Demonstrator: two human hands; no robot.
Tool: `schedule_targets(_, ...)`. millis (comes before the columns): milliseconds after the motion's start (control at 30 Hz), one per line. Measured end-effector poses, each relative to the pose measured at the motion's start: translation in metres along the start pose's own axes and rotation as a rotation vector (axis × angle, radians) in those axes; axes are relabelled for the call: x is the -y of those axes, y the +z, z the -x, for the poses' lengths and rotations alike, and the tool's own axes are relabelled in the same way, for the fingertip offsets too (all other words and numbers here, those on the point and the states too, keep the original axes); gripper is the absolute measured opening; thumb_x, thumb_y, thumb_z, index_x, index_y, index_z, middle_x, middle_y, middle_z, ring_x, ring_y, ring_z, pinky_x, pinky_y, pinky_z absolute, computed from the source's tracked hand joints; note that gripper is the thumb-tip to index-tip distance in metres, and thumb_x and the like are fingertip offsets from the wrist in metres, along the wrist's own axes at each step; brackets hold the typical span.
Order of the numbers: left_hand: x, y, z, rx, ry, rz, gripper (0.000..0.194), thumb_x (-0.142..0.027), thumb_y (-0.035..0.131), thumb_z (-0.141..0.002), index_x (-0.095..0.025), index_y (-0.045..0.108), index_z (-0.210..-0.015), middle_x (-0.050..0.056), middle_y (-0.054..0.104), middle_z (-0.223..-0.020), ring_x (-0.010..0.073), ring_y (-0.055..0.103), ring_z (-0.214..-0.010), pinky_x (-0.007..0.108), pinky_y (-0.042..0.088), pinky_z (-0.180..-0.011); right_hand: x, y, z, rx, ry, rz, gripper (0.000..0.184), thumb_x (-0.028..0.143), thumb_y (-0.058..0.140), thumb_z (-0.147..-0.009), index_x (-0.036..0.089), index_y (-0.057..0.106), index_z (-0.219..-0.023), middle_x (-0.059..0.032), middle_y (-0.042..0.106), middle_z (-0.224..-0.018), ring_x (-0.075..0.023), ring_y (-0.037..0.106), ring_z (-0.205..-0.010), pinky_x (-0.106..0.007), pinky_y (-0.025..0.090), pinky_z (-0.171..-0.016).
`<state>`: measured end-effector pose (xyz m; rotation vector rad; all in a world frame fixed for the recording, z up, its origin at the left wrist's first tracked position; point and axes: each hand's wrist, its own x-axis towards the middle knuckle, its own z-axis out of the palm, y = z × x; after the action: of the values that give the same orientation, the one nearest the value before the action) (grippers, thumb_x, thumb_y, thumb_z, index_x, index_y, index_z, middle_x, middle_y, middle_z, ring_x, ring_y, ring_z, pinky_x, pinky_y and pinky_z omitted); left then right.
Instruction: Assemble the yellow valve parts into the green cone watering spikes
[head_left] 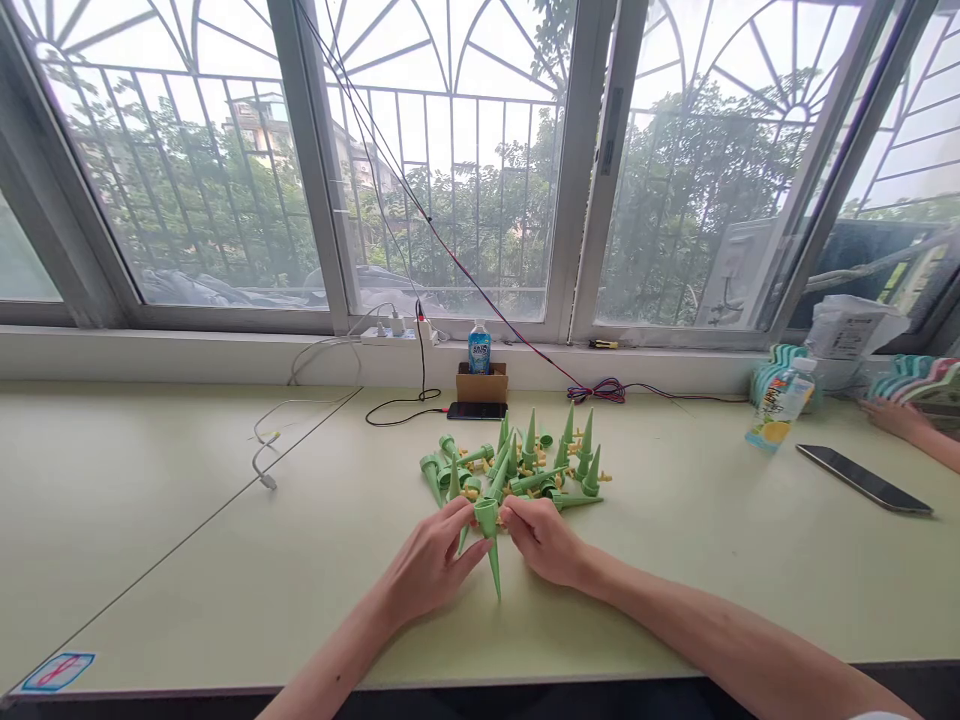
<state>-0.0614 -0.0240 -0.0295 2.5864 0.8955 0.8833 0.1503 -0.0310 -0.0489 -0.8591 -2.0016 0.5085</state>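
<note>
A: Where's the spike [487,518]?
B: Upright over the near part of the desk [705,570], its open cup on top and its tip pointing down, just in front of the pile [501,470].

A: What are the hands doing?
B: They're close together, one on either side of it. The left hand [431,562] has it pinched, thumb low on the cup and fingers at the rim. The right hand [547,540] is curled beside the rim; its fingertips are bunched, so I can't tell if something small is in them.

A: Can you count the pile?
B: Not reliably. The green spikes overlap, some standing and some lying, and the hands cover the near edge. Yellow bits [606,477] poke out between them, many only partly visible.

A: Anything else cut off?
B: Someone else's hand [896,416] comes in at the right edge, only the hand and some forearm showing, by a stack of colored pieces [926,385] that also runs out of view. The blue bottle [478,345] has its base hidden in a brown box [482,383].

A: And the sticker [58,672] at lower left?
B: It has a red mark, too slanted for me to read.
</note>
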Motion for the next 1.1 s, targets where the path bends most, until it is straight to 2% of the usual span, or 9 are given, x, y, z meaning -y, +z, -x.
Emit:
schedule_targets(267,-0.001,-0.001,0.001,-0.001,0.039,-0.013,0.02,-0.035,0.048,-0.098,-0.018,0.059,-0.098,0.001,0.055,-0.086,0.0081,0.046,-0.056,0.021,0.043,-0.057,0.005,-0.001,0.0,-0.003,-0.01,-0.03,0.042,0.045,0.027,-0.105,0.022,0.034,-0.071,0.0059,0.033,-0.056,-0.0105,0.027,-0.05,-0.025,0.026,-0.05)
schedule_targets(333,-0.002,-0.001,0.001,-0.007,0.052,-0.022,0.021,-0.033,0.048,-0.098,-0.019,0.058,-0.11,0.001,0.057,-0.087,0.0078,0.047,-0.055,0.021,0.044,-0.057,0.007,-0.001,0.001,-0.003,-0.018,-0.045,0.041,0.044,0.027,-0.105,0.022,0.035,-0.072,0.0061,0.033,-0.055,-0.0105,0.028,-0.049,-0.025,0.027,-0.05)
schedule_targets(433,-0.001,-0.001,0.002,-0.029,0.077,-0.038,0.036,-0.03,0.048,-0.098,-0.023,0.05,-0.133,0.002,0.06,-0.091,0.0076,0.047,-0.054,0.021,0.045,-0.057,0.01,-0.002,0.002,-0.01,-0.031,-0.067,0.04,0.045,0.026,-0.105,0.022,0.033,-0.073,0.0062,0.034,-0.054,-0.0106,0.028,-0.048,-0.025,0.027,-0.049)
schedule_targets(500,0.0,0.0,0.002,-0.051,0.098,-0.047,0.043,-0.029,0.048,-0.097,-0.025,0.045,-0.14,0.002,0.062,-0.092,0.0074,0.047,-0.053,0.02,0.044,-0.056,0.011,-0.002,0.002,-0.015,-0.034,-0.08,0.041,0.048,0.025,-0.105,0.023,0.031,-0.072,0.0061,0.033,-0.053,-0.0108,0.027,-0.048,-0.025,0.027,-0.049)
schedule_targets(767,0.004,0.002,0.002,-0.057,0.127,-0.071,0.049,-0.027,0.048,-0.098,-0.028,0.038,-0.146,0.003,0.063,-0.097,0.0069,0.047,-0.053,0.02,0.044,-0.056,0.01,-0.001,0.003,-0.01,-0.041,-0.15,0.043,0.051,0.026,-0.104,0.023,0.033,-0.073,0.0063,0.034,-0.053,-0.0104,0.028,-0.047,-0.024,0.028,-0.048)
schedule_targets(1100,0.003,0.001,0.002,-0.051,0.137,-0.071,0.048,-0.027,0.048,-0.098,-0.028,0.039,-0.145,0.003,0.062,-0.097,0.0069,0.047,-0.053,0.019,0.044,-0.055,0.009,0.001,0.002,-0.007,-0.007,-0.236,0.045,0.053,0.028,-0.104,0.022,0.033,-0.072,0.0067,0.035,-0.053,-0.0085,0.029,-0.046,-0.022,0.028,-0.046)
